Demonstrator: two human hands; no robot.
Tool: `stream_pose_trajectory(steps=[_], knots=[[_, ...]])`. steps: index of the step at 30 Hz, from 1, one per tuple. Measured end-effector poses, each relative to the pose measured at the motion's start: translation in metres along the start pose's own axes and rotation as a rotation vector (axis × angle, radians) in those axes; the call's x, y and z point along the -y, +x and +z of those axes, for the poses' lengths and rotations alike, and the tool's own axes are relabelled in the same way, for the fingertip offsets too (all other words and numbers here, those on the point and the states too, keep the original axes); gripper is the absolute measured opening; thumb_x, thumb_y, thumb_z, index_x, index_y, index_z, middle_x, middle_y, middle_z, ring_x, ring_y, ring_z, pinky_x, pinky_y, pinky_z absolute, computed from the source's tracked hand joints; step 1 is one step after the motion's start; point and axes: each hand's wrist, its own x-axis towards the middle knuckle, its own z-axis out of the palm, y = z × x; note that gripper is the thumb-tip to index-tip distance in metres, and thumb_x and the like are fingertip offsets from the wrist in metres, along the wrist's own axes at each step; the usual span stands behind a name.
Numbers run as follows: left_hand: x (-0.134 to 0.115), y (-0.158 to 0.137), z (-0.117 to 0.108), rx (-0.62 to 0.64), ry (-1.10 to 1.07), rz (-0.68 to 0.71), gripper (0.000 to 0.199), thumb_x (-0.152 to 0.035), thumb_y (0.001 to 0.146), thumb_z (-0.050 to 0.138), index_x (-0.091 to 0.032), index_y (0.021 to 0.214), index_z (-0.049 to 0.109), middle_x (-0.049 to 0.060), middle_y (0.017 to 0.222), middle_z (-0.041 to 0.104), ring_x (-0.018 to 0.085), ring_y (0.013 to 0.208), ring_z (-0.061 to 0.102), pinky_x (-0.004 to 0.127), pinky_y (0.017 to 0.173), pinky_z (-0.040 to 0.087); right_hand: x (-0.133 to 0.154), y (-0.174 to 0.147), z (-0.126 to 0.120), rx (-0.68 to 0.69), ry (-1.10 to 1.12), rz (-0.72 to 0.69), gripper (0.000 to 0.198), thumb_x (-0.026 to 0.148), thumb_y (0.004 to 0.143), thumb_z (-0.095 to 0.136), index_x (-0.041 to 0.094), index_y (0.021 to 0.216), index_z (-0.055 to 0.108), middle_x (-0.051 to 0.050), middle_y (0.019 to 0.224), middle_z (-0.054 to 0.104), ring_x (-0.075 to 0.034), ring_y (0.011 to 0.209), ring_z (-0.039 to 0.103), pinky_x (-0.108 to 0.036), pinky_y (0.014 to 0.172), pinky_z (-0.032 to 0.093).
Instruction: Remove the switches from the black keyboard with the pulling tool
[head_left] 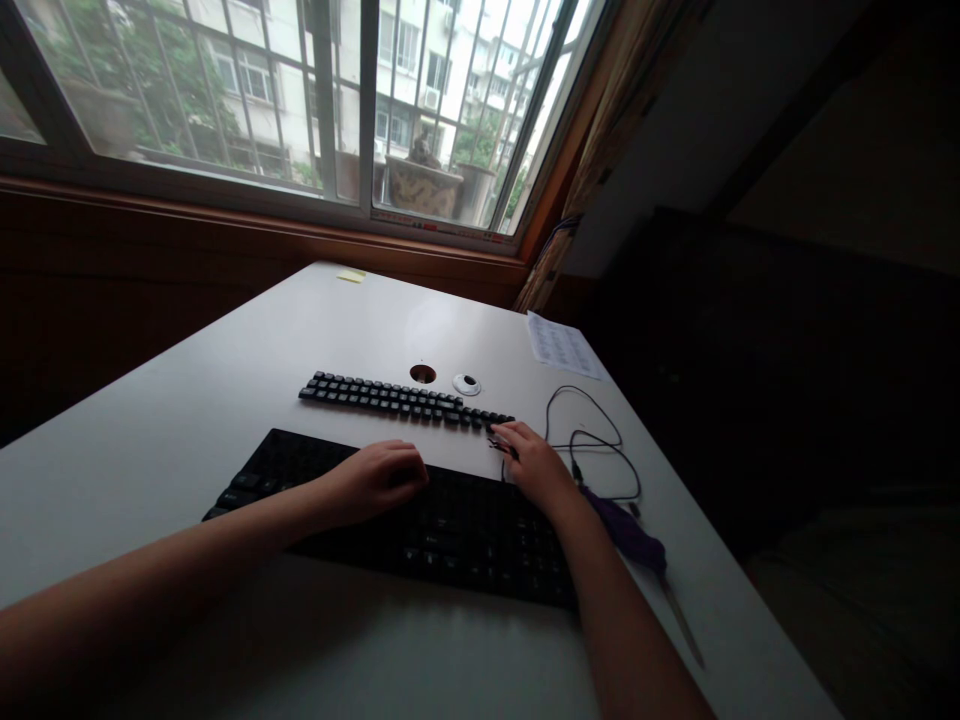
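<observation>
A black keyboard (457, 535) lies on the white desk under my forearms, with many keycaps in place on its right part and its upper left area dark and flat-looking. My left hand (382, 478) rests over its middle, fingers curled closed; whatever they may hold is hidden. Beyond the keyboard, loose black keycaps (382, 393) stand in long rows. At the right end of those rows, my right hand (529, 460) has its fingertips beside the last keycaps. A small dark pronged thing (501, 447) shows under its fingers, apparently gripped; its kind is unclear.
A black cable (592, 440) loops right of my right hand. Near it lies a purple-handled screwdriver-like tool (630, 535) with a long thin shaft. A round desk hole (423, 374), a white ring-shaped cover (466, 384), printed paper (566, 347) and a yellow note (351, 276) are farther back.
</observation>
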Motion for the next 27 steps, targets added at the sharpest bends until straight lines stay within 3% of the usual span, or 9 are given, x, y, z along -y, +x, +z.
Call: stream_pose_trajectory(steps=[27], knots=[[-0.0015, 0.0006, 0.0014, -0.002, 0.004, 0.013, 0.010, -0.017, 0.090, 0.055, -0.016, 0.093, 0.064, 0.006, 0.088, 0.064, 0.018, 0.084, 0.059, 0.030, 0.077, 0.048, 0.0069, 0.0054, 0.0016, 0.060, -0.049, -0.001, 0.049, 0.012, 0.085, 0.054, 0.021, 0.133, 0.058, -0.008, 0.130, 0.059, -0.022, 0.118, 0.057, -0.035, 0.106, 0.044]])
